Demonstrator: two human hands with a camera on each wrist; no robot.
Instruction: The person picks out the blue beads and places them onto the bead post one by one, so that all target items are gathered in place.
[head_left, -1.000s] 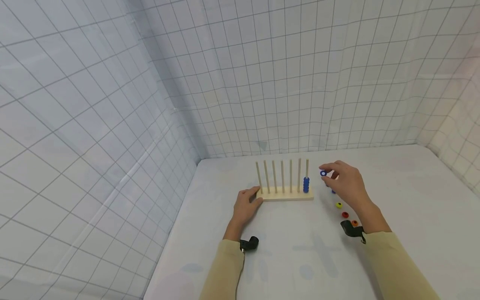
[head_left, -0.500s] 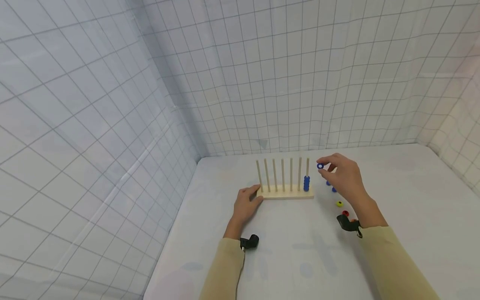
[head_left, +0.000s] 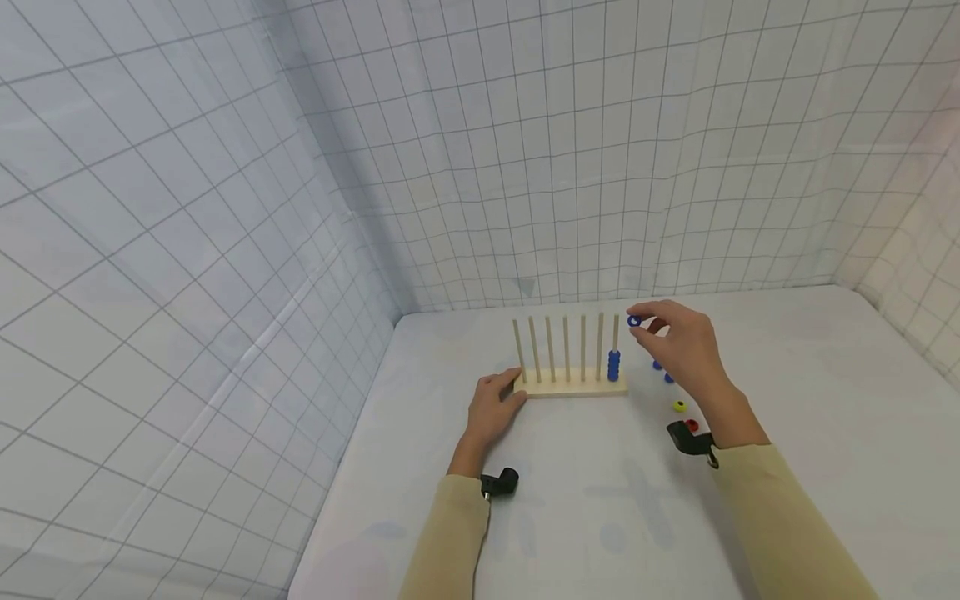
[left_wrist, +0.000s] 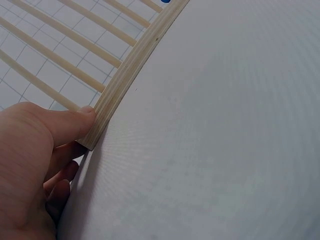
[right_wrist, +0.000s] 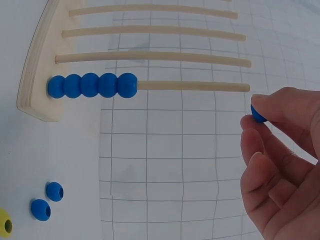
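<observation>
A pale wooden peg rack (head_left: 558, 388) with several upright rods stands on the table. Its rightmost rod (right_wrist: 195, 86) carries a stack of several blue beads (right_wrist: 90, 85), bare above them. My left hand (head_left: 492, 411) grips the rack's left end, thumb on the front edge in the left wrist view. Between thumb and fingertip my right hand (head_left: 686, 350) pinches a blue bead (right_wrist: 257, 115). That bead is close to the tip of the rightmost rod, just to its right and apart from it; its hole shows in the head view.
Two loose blue beads (right_wrist: 47, 200) lie on the table right of the rack. Nearer me are a yellow bead (head_left: 679, 407) and a red bead (head_left: 692, 425), partly behind the right wrist camera (head_left: 688, 438). Grid-patterned sheets (head_left: 525, 167) hang behind and at the sides.
My right hand has risen and moved left with the blue bead, up to the rightmost rod's tip. Its wrist now hides the orange bead. My left hand has stayed on the rack.
</observation>
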